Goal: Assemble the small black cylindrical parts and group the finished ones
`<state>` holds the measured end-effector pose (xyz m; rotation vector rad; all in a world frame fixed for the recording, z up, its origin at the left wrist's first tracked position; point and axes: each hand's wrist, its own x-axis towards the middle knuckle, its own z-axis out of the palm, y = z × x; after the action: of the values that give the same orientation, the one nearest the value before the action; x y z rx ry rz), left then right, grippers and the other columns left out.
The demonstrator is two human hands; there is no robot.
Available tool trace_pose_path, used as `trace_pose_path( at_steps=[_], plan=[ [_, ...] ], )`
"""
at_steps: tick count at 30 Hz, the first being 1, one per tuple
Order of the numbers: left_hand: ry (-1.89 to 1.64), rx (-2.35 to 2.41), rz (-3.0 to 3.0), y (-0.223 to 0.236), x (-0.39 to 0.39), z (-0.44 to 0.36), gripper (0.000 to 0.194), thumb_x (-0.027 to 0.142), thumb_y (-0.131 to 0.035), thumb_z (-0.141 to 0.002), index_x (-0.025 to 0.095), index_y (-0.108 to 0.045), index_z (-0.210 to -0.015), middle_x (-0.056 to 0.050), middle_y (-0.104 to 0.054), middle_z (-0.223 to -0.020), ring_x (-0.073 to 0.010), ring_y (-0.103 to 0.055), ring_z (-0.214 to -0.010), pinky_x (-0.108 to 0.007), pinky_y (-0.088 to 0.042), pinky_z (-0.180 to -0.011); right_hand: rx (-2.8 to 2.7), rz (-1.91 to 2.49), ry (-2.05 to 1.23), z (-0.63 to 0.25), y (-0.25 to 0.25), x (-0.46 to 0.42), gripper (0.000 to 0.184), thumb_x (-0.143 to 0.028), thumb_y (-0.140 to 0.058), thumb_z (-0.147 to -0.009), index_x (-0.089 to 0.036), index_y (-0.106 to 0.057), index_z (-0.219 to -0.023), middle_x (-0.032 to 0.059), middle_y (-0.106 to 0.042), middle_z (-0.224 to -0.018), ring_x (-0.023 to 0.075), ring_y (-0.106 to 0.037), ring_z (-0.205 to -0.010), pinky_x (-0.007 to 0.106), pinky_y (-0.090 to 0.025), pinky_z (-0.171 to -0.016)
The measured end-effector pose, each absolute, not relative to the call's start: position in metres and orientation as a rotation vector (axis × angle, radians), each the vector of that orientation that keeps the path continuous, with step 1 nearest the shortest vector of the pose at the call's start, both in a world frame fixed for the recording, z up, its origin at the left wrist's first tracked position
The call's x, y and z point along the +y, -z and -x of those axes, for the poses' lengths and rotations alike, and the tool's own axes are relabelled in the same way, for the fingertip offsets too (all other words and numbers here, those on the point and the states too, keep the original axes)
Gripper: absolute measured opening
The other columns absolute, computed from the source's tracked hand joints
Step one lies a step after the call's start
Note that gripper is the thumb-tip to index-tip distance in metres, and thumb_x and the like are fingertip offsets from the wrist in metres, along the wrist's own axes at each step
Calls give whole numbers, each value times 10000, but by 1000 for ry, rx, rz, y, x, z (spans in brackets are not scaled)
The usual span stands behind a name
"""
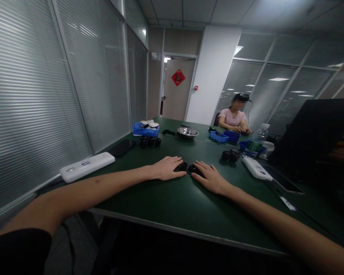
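Observation:
On the green table [160,202] my left hand [167,168] is closed round a small black round part [184,166], with the thumb on its near side and the fingers on its far side. Facing it, my right hand [210,177] holds a similar black round part [192,169] between thumb and fingers. The two parts lie close together at the middle of the table, with a narrow gap between them. My palms hide much of both. Similar black parts stand in a group [150,141] beyond my left hand and in another group [230,155] beyond my right.
At the left are a white power bank [87,167], a black phone [123,148] and a filled blue basket [145,130]. Farther back stands a metal bowl [187,132]. Blue bins [219,136], a bottle [256,141] and another power bank [257,169] are right. A person [233,117] sits opposite.

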<state>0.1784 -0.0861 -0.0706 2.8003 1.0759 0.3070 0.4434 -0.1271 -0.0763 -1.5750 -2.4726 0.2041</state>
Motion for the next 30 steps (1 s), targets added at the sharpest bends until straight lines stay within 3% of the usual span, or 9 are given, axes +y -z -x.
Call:
trace_pose_path(
  at_steps=[30],
  plan=[
    [-325, 1072, -2814, 70, -89, -179, 883, 769, -292, -963, 112, -425, -1537, -179, -353, -1628, -330, -323, -1526, -469, -248, -1230, -2495, 1515, -145, -442, 74, -131, 693, -642, -340, -1019, -208, -426, -1553, 149, -349, -1649, 356, -298, -1532, 647, -199, -1222]
  ],
)
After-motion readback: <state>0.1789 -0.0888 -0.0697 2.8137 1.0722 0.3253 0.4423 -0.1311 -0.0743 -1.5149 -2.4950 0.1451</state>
